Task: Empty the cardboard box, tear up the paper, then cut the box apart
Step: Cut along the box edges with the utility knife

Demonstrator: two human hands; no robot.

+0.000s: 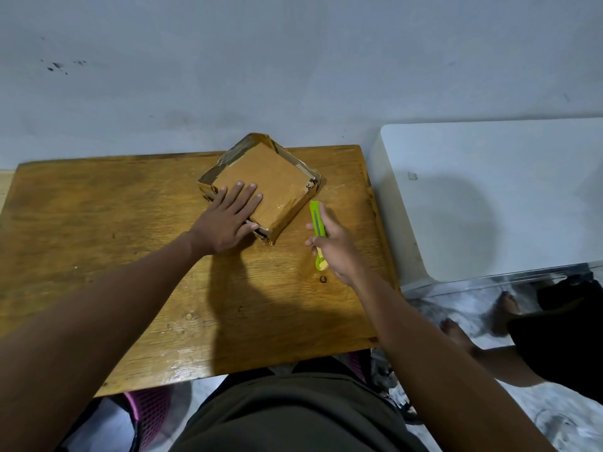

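A flat brown cardboard box [277, 177], wrapped in tape, lies at the far middle of the wooden table [114, 256], turned like a diamond with raised flaps along its far edges. My left hand [228, 223] rests flat on its near-left corner, fingers spread, thumb at the box's near edge. My right hand [336, 249] is just to the right of the box and holds a lime-green utility knife [318, 223], its tip pointing away toward the box's right side. Whether the blade is out is too small to tell. No paper is visible.
The table backs against a grey wall [293, 76]. A white appliance or cabinet [489, 197] stands right of the table. A second person's bare feet [456, 331] are on the floor at the right. A pink chair [150, 409] shows under me.
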